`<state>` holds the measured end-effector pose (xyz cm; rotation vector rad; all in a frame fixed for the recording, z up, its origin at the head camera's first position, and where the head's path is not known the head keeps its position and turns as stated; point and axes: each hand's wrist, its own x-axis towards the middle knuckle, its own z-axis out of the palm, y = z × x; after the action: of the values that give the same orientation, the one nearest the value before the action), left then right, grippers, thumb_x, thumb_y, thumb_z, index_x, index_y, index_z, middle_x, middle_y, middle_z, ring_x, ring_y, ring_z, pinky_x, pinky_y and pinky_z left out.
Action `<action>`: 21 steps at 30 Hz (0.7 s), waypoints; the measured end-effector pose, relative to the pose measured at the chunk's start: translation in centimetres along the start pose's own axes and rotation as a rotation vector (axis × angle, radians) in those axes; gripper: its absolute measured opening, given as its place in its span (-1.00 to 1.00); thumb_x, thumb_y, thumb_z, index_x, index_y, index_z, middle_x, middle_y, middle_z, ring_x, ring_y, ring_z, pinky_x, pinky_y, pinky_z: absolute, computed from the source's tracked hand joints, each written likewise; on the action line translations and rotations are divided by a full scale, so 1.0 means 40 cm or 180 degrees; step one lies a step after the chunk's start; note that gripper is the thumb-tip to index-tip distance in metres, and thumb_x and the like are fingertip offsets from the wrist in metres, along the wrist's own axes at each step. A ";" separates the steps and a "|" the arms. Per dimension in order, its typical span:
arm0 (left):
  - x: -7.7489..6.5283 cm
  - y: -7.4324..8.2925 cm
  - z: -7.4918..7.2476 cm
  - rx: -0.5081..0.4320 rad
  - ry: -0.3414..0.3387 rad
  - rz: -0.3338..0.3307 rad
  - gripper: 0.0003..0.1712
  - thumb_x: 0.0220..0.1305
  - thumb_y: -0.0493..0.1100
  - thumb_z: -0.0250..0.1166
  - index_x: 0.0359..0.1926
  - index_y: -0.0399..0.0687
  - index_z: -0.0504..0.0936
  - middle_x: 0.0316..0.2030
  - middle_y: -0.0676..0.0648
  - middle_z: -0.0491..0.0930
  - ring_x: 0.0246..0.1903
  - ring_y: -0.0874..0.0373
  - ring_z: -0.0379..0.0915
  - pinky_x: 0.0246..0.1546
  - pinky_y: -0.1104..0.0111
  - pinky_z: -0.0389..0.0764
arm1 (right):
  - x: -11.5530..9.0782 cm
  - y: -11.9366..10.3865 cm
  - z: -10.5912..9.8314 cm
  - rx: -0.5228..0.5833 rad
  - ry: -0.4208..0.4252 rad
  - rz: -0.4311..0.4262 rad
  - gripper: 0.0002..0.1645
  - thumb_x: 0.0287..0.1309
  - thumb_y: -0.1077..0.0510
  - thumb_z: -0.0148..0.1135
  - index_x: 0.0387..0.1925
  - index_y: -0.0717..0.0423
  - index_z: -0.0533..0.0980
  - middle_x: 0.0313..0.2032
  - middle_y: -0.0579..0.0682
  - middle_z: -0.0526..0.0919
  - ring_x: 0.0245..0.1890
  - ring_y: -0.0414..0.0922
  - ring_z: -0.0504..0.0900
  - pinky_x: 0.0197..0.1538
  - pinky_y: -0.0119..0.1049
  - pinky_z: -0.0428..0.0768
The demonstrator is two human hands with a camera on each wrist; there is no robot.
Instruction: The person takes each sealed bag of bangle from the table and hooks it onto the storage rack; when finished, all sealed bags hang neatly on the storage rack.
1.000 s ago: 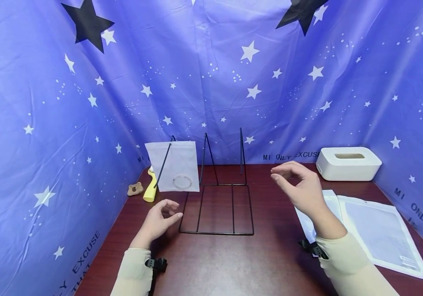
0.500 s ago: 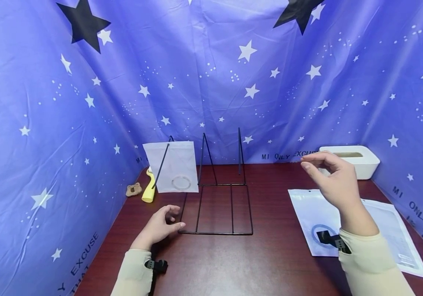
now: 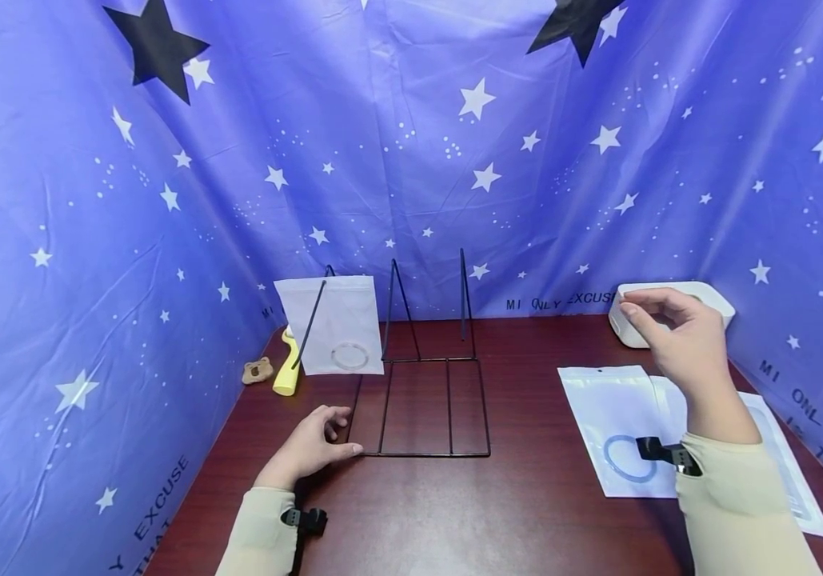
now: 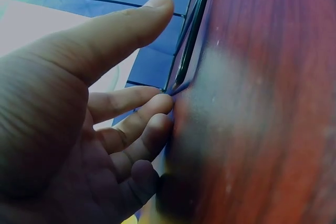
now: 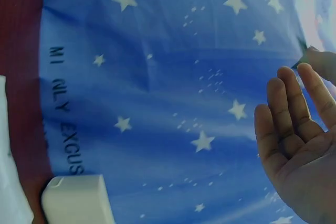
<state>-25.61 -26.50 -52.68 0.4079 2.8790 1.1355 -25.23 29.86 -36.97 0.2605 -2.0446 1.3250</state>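
Observation:
My left hand point(image 3: 313, 446) is at the front left corner of a black wire rack point(image 3: 449, 408), fingers loosely bent and thumb tip right at the front bar. In the left wrist view the fingertips point(image 4: 163, 103) overlap the rack's corner, with no grip around it. A white zip pouch point(image 3: 328, 320) with a ring shape inside hangs on the rack's left upright. My right hand point(image 3: 692, 336) is raised at the right, holding nothing, above two flat pouches. The nearer pouch point(image 3: 598, 400) shows a blue ring point(image 3: 609, 460); the forearm partly covers the other pouch point(image 3: 789, 464).
A white tissue box point(image 3: 630, 324) stands at the back right, partly behind my right hand. At the left lie a yellow-handled tool point(image 3: 286, 376) and a small brown bear-shaped piece point(image 3: 257, 370). Blue starry cloth point(image 3: 411, 160) walls in the dark red table point(image 3: 512, 512).
My right hand has moved right, from beside the rack to above the pouches, uncovering the one with the blue ring. My left hand has edged right and slightly down to the rack's corner.

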 end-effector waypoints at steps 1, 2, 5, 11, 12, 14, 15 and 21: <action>0.000 0.000 0.001 0.0022 -0.0004 0.0005 -0.13 0.01 0.09 0.70 0.29 -0.15 0.61 -0.08 0.06 0.58 -0.22 0.18 0.46 -0.18 0.26 0.52 | 0.001 0.009 -0.001 -0.0007 -0.0002 0.0039 -0.69 0.30 0.32 0.43 0.02 0.42 0.67 -0.26 -0.42 0.73 -0.26 -0.42 0.65 -0.14 -0.62 0.51; 0.000 0.000 0.002 0.0042 -0.0008 0.0013 -0.13 0.01 0.09 0.70 0.29 -0.15 0.61 -0.10 0.07 0.57 -0.23 0.18 0.46 -0.19 0.26 0.52 | 0.003 0.018 -0.003 -0.0008 -0.0004 0.0075 -0.69 0.30 0.31 0.42 0.02 0.41 0.67 -0.27 -0.43 0.73 -0.26 -0.43 0.64 -0.14 -0.63 0.50; 0.002 -0.001 0.005 0.0085 -0.0040 0.0017 -0.12 0.00 0.08 0.71 0.30 -0.16 0.60 -0.13 0.09 0.56 -0.24 0.19 0.45 -0.18 0.27 0.52 | 0.006 0.046 -0.008 -0.0101 -0.0001 0.0213 -0.67 0.32 0.25 0.44 0.04 0.37 0.67 -0.28 -0.46 0.71 -0.25 -0.45 0.63 -0.14 -0.65 0.48; 0.005 0.000 0.011 0.0109 -0.0064 0.0041 -0.11 -0.02 0.03 0.73 0.31 -0.18 0.59 -0.15 0.08 0.55 -0.25 0.18 0.43 -0.19 0.26 0.51 | 0.010 0.106 -0.027 -0.0379 -0.0085 0.0564 -0.56 0.35 0.04 0.44 0.12 0.25 0.67 -0.24 -0.56 0.64 -0.20 -0.48 0.59 -0.14 -0.66 0.46; 0.005 0.001 0.011 0.0112 -0.0062 0.0039 -0.11 -0.02 0.02 0.73 0.31 -0.18 0.59 -0.15 0.08 0.56 -0.25 0.18 0.43 -0.19 0.26 0.51 | 0.010 0.118 -0.031 -0.0452 -0.0146 0.0612 -0.54 0.36 0.01 0.43 0.13 0.24 0.66 -0.19 -0.57 0.62 -0.19 -0.49 0.57 -0.15 -0.66 0.46; 0.004 0.004 0.010 0.0101 -0.0060 0.0032 -0.12 -0.02 -0.01 0.73 0.30 -0.18 0.59 -0.15 0.08 0.56 -0.25 0.18 0.43 -0.19 0.27 0.51 | 0.012 0.141 -0.038 -0.0605 -0.0332 0.0674 -0.51 0.39 -0.03 0.39 0.15 0.24 0.65 -0.13 -0.52 0.60 -0.19 -0.51 0.54 -0.17 -0.66 0.45; 0.005 0.006 0.009 0.0091 -0.0059 0.0026 -0.13 -0.02 -0.02 0.73 0.30 -0.19 0.59 -0.15 0.08 0.56 -0.25 0.18 0.43 -0.19 0.27 0.51 | 0.014 0.154 -0.041 -0.0671 -0.0448 0.0690 -0.51 0.41 -0.04 0.37 0.16 0.24 0.64 -0.10 -0.47 0.60 -0.17 -0.52 0.53 -0.17 -0.66 0.45; 0.007 0.011 0.009 0.0075 -0.0048 -0.0009 -0.16 -0.01 -0.07 0.72 0.29 -0.20 0.60 -0.15 0.07 0.57 -0.25 0.17 0.44 -0.19 0.27 0.51 | 0.033 0.225 -0.055 -0.0871 -0.1055 0.0693 -0.55 0.42 0.03 0.35 0.15 0.27 0.64 -0.01 0.08 0.72 -0.21 -0.54 0.53 -0.19 -0.62 0.49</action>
<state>-25.75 -25.87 -52.62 0.4111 2.8816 1.0940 -29.80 36.17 -42.16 0.1432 -2.5664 1.1661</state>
